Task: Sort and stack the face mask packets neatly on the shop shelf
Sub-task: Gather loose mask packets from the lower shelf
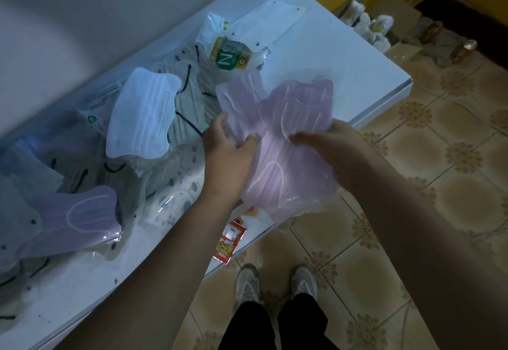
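Both hands grip a bunch of pink mask packets (286, 140) above the white shelf's (343, 55) front edge. The left hand (228, 149) and right hand (330, 140) have their fingers curled onto the plastic. Loose packets (143, 115) lie left of the bunch

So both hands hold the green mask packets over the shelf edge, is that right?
Not quite: the packets held by the left hand and right hand over the shelf edge are purple, not green, as the head view shows.
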`<state>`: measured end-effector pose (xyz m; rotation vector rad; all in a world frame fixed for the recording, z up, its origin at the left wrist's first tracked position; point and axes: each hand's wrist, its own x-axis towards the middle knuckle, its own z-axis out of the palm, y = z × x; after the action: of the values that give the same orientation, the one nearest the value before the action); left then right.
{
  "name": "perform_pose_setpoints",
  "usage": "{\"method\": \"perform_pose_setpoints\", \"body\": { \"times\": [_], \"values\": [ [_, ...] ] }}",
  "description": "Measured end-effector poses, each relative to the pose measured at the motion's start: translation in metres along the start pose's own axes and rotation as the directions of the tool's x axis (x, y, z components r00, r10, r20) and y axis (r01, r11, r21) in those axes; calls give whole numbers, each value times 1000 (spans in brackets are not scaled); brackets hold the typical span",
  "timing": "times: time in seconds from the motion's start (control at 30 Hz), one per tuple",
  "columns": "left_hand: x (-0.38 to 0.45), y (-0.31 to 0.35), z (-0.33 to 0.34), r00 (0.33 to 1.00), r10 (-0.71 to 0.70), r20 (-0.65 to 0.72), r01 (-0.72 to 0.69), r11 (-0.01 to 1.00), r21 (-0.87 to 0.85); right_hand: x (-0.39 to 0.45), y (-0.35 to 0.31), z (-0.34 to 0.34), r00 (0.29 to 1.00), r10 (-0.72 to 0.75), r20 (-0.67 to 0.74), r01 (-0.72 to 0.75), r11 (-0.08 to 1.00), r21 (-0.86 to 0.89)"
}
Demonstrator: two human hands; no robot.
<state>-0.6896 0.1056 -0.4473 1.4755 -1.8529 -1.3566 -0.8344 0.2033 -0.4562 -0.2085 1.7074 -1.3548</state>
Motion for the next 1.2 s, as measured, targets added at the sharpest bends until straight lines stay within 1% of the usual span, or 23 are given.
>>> {"method": "perform_pose_setpoints", "body": {
  "times": [0.1,0.17,0.2,0.3,0.33,0.47,0.5,0.6,0.63,0.67,0.73,0.77,0.8,0.83,0.9,0.97,1.0,1.03,1.07,1.1,1.13,1.17,1.2],
  "values": [
    [5,1,0,991,-100,-90,102,994,25,-1,2,-4,1000,7,8,-7,999,33],
    [10,2,1,982,-153,-114,158,987,40,-3,2,-7,999,3,38,-5,999,52],
    [12,5,2,978,-185,-93,187,982,9,-4,2,-8,998,-2,57,-1,998,66],
    [20,11,1,965,-261,36,263,944,-201,-6,-1,-10,995,-22,95,11,993,117],
    [22,14,0,959,-276,67,284,928,-243,-7,-4,-11,994,-36,105,22,991,129],
    [36,19,-2,933,-331,140,359,838,-411,-9,-17,-13,982,-102,161,79,987,143],
    [38,21,-2,931,-337,137,363,834,-416,-9,-20,-13,980,-111,167,88,986,139],
    [43,25,0,928,-363,81,369,878,-304,-5,-26,-12,976,-120,181,94,985,141],
    [43,27,-1,919,-386,84,394,876,-279,-4,-28,-10,976,-115,187,87,984,154],
    [43,29,-3,903,-412,123,430,856,-286,-3,-30,-10,975,-111,192,78,982,173],
    [43,30,-7,864,-404,300,494,794,-353,-2,-32,-10,974,-103,200,61,976,207],
    [44,30,-8,866,-354,354,486,766,-422,-2,-33,-11,974,-101,201,58,976,210],
    [43,31,-8,890,-288,354,439,750,-495,-3,-33,-12,974,-103,200,62,977,202],
    [45,30,-11,927,-236,291,363,763,-535,-3,-33,-14,974,-109,197,70,979,191],
    [53,29,-23,987,-157,36,155,866,-475,-4,-35,-19,976,-128,174,98,980,174],
    [68,24,-38,981,-78,-178,22,953,-301,-5,-40,-24,980,-163,117,139,973,186],
    [75,21,-44,975,-14,-221,-34,976,-214,-5,-45,-26,979,-181,90,159,965,206],
    [82,16,-46,978,42,-206,-69,990,-123,-6,-51,-28,976,-201,78,179,956,232],
    [85,14,-46,987,73,-140,-86,992,-88,-6,-57,-28,972,-224,76,198,945,261],
    [80,19,-42,997,68,-47,-73,990,-119,-5,-62,-27,966,-247,80,215,934,285],
    [68,32,-38,994,62,86,-42,977,-210,-4,-66,-23,961,-265,84,230,928,293],
    [58,42,-33,971,58,232,19,949,-315,-4,-69,-17,957,-278,85,245,928,280],
    [49,49,-28,925,58,375,101,915,-391,-3,-69,-10,953,-291,81,262,931,254]
  ]
}}
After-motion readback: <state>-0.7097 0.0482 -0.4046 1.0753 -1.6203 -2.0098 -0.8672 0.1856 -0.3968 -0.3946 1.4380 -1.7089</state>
